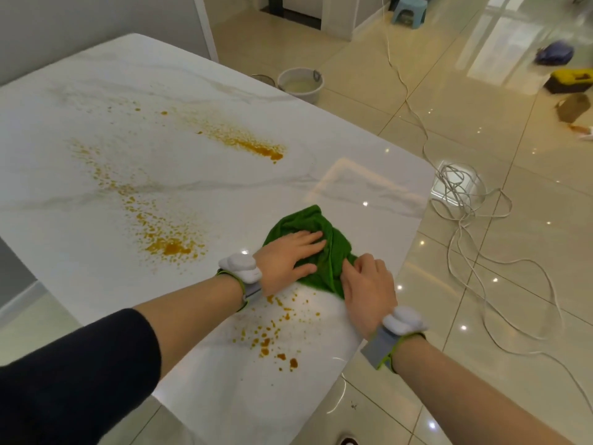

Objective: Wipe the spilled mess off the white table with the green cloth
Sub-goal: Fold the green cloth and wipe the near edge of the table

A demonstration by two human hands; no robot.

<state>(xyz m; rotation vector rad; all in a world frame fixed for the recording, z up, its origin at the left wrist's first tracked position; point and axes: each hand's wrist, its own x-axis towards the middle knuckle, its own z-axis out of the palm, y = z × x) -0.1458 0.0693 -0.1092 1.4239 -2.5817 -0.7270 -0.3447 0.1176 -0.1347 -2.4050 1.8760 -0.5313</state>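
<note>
The crumpled green cloth (335,252) lies near the right edge of the white marble-patterned table (199,75). The left hand (288,258) presses flat on it with straight fingers, and the right hand (365,292) clenches its near fold. Orange spilled mess (170,247) speckles the table's middle and near edge.

Crumpled green cloth (324,229): middle and near edge covered by the left hand (288,258) and the right hand (365,290), whose finger ends are lost in the folds. White marble-veined table (240,187): cropped at the left edge. Top right, a purple-blue lump (555,53), a yellow-and-black box (569,80) and a brown item (572,107), all too blurred to identify; pale blue plastic stool (409,9) cropped by the top edge.
</note>
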